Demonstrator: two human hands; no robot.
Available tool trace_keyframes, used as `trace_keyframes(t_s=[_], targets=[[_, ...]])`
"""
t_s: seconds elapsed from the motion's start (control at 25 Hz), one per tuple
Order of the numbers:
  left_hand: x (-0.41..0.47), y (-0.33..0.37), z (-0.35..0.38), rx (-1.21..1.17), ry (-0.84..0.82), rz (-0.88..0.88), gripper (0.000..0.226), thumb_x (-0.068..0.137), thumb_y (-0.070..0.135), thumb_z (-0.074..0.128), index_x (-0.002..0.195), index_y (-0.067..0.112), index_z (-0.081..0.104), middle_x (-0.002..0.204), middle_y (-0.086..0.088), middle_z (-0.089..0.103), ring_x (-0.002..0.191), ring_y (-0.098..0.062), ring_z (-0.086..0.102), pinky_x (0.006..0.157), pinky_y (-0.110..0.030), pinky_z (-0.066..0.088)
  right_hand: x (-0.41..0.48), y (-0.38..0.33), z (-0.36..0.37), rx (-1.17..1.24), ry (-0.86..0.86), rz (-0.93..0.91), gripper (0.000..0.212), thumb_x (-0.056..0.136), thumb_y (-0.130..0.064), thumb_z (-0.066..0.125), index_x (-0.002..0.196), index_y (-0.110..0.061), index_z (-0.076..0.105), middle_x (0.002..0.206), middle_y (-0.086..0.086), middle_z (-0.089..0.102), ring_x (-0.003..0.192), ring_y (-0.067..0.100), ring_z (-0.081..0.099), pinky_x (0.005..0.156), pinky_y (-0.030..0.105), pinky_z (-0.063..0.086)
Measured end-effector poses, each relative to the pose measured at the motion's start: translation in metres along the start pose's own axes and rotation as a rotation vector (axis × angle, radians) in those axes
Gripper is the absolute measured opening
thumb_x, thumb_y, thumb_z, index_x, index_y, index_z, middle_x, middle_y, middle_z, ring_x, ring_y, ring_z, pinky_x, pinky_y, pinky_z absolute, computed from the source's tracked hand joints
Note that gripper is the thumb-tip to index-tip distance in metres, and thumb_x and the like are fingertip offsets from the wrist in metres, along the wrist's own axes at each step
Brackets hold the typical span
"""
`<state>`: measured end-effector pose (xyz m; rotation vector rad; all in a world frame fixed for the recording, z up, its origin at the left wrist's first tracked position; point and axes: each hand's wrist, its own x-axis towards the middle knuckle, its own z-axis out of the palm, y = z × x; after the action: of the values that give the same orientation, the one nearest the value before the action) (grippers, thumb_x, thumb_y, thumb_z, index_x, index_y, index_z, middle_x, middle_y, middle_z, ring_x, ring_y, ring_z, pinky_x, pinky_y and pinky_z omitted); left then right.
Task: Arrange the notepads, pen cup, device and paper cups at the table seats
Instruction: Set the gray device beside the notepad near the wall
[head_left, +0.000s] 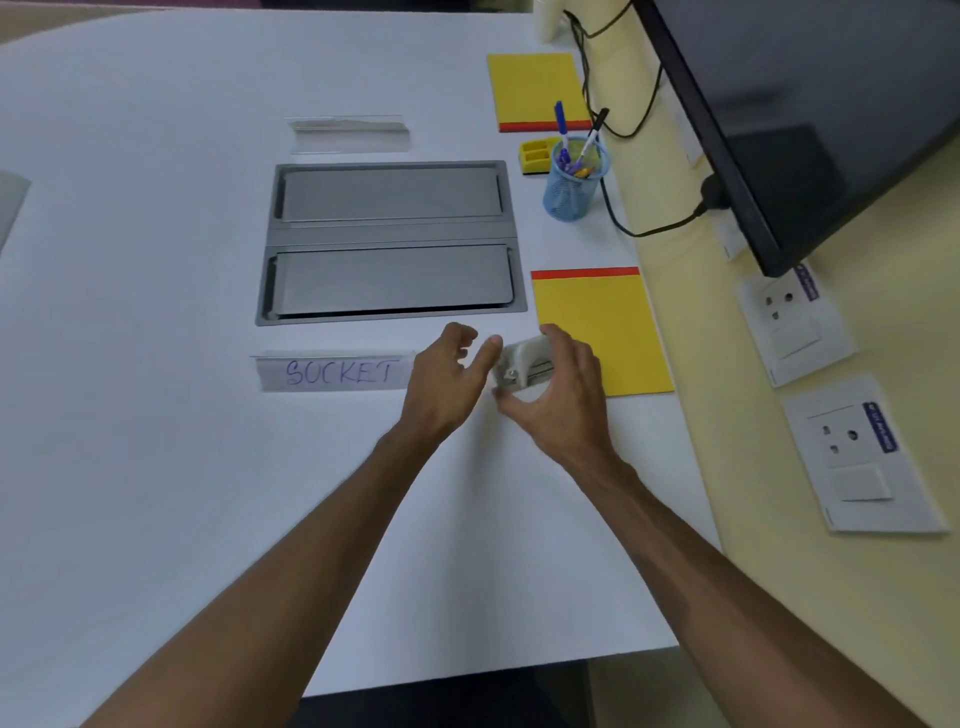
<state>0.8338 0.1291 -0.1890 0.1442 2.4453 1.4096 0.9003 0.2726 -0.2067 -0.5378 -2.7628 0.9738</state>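
Surface (156, 312): white, metal hatch (389, 241) beyond both grips.
Right grip (563, 395): curled round grey device (524, 364), yellow notepad (602, 322) just right.
Left grip (444, 384): open, beside device.
Room: cream wall (727, 467), sockets (795, 322) rightward.

**Soft light, blurred hand, bent edges**

The white table (156, 312) is lit brightly and evenly, with a bluish cast. A dull sheen is seen on the metal socket box (389, 241). Just below and right of the box, the right hand (566, 400) and the device (522, 364) are smeared by motion blur, above a faint shadow. Far right of the box, straight edges are bent by wide-angle distortion.
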Motion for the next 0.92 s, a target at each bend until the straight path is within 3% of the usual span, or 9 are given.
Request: trace_keyframes(t_s=[0.04, 0.12, 0.2, 0.52, 0.92], targets=[[0.010, -0.002, 0.012, 0.084, -0.016, 0.004, 0.057, 0.095, 0.056, 0.049, 0.136, 0.015, 0.050, 0.142, -0.005, 0.052, 0.130, -0.021, 0.050, 0.100, -0.034, 0.046, 0.011, 0.010, -0.002, -0.010, 0.029, 0.031, 0.096, 0.064, -0.053, 0.083, 0.144, -0.022, 0.039, 0.130, 0.007, 0.051, 0.114, 0.025, 0.048, 0.096, 0.040, 0.048], [0.029, -0.008, 0.034, 0.300, -0.077, 0.006, 0.067, 0.099, 0.056, 0.038, 0.151, 0.015, 0.032, 0.162, -0.010, 0.023, 0.149, -0.025, 0.019, 0.119, -0.043, 0.023, 0.034, 0.028, -0.004, -0.054, 0.049, 0.070, 0.096, 0.063, -0.054, 0.082, 0.143, -0.023, 0.041, 0.126, 0.009, 0.053, 0.112, 0.028, 0.050, 0.099, 0.041, 0.045], [0.048, -0.014, 0.051, 0.410, -0.087, 0.047, 0.068, 0.101, 0.055, 0.029, 0.155, 0.016, 0.022, 0.165, -0.009, 0.005, 0.152, -0.024, 0.000, 0.123, -0.043, 0.006, 0.055, 0.040, -0.003, -0.126, 0.034, 0.079, 0.096, 0.062, -0.056, 0.080, 0.143, -0.023, 0.041, 0.124, 0.011, 0.054, 0.111, 0.031, 0.051, 0.097, 0.040, 0.041], [0.088, -0.062, 0.090, 0.863, 0.076, 0.113, 0.070, 0.101, 0.055, 0.016, 0.157, 0.015, 0.007, 0.165, -0.012, 0.002, 0.152, -0.028, -0.004, 0.121, -0.050, -0.002, 0.144, 0.065, 0.010, -0.154, 0.156, 0.115, 0.093, 0.060, -0.054, 0.077, 0.140, -0.020, 0.043, 0.119, 0.011, 0.056, 0.109, 0.035, 0.053, 0.093, 0.044, 0.039], [0.091, -0.068, 0.096, 0.864, 0.143, 0.128, 0.071, 0.100, 0.058, 0.013, 0.158, 0.018, 0.005, 0.165, -0.010, 0.000, 0.152, -0.025, -0.008, 0.122, -0.049, -0.003, 0.229, 0.076, 0.031, -0.328, 0.178, 0.168, 0.090, 0.067, -0.050, 0.074, 0.142, -0.015, 0.039, 0.124, 0.017, 0.056, 0.112, 0.035, 0.052, 0.093, 0.044, 0.037]])
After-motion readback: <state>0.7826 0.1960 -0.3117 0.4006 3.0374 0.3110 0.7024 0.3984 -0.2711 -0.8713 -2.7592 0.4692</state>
